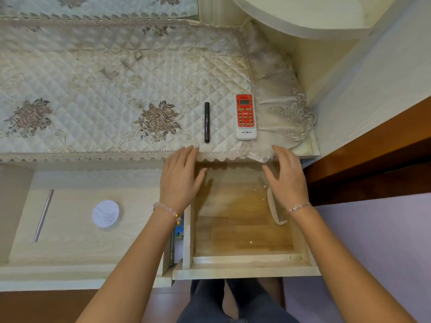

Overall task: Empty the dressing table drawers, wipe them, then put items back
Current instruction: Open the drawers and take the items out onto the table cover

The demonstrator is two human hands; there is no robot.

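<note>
Left hand point(179, 180) and right hand point(288, 180) spread empty over drawer point(245, 264); comb point(277, 212) lies front-to-back along its right wall.

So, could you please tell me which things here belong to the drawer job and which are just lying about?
Job: right drawer, comb, left drawer, white lid, metal rod; probably also remote and pen.
Lying about: cloth, shelf.

The floor of my drawer point(242, 229) lies bare except the comb point(277, 213) along its right wall; pen point(206, 122) and remote point(245, 116) crowd the front-right edge of the desk point(306, 149).
</note>
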